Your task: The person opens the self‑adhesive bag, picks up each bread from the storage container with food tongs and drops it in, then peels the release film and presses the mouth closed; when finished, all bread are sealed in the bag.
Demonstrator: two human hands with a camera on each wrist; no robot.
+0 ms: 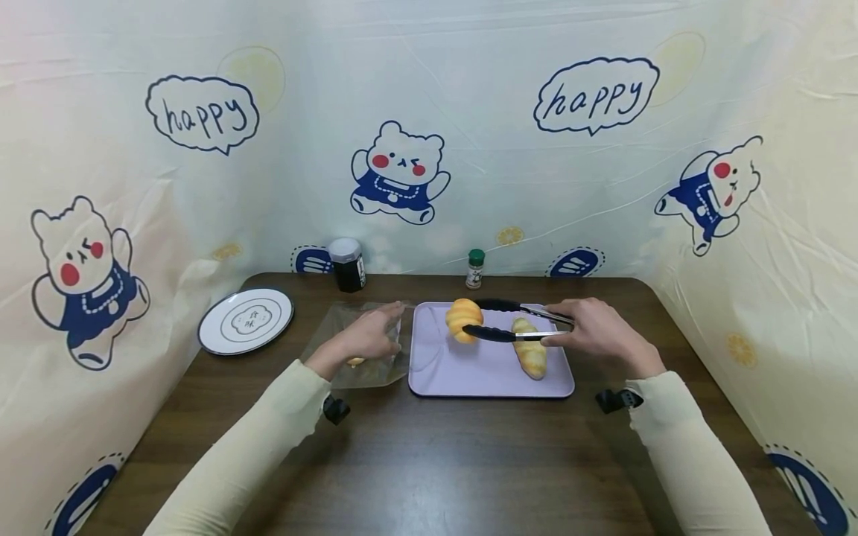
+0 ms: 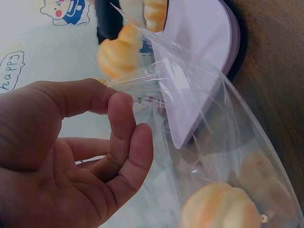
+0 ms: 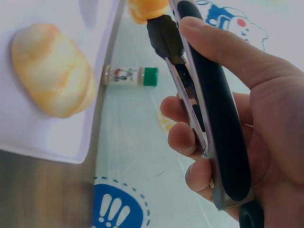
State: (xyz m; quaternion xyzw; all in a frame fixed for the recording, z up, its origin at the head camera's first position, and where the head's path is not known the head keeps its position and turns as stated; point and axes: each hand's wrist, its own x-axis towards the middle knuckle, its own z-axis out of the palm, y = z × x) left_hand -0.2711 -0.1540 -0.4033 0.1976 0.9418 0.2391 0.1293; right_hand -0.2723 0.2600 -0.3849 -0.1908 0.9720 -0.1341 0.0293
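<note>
Fingers of the right hand (image 1: pixel 601 329) grip the tongs (image 1: pixel 494 334), whose black tips clasp a ridged roll (image 1: pixel 462 314) over the left part of the lilac tray (image 1: pixel 429 376). Thumb and fingertips of the left hand (image 1: pixel 363 335) pinch the edge of a clear bag (image 1: pixel 390 370). Should the right hand's squeeze slacken, the rounded roll could slip out; should the left pinch give, the thin film might sag and snag it. That roll lies left of the right fingers and right of the left ones, with a long bread (image 1: pixel 532 357) nearer and to its right.
</note>
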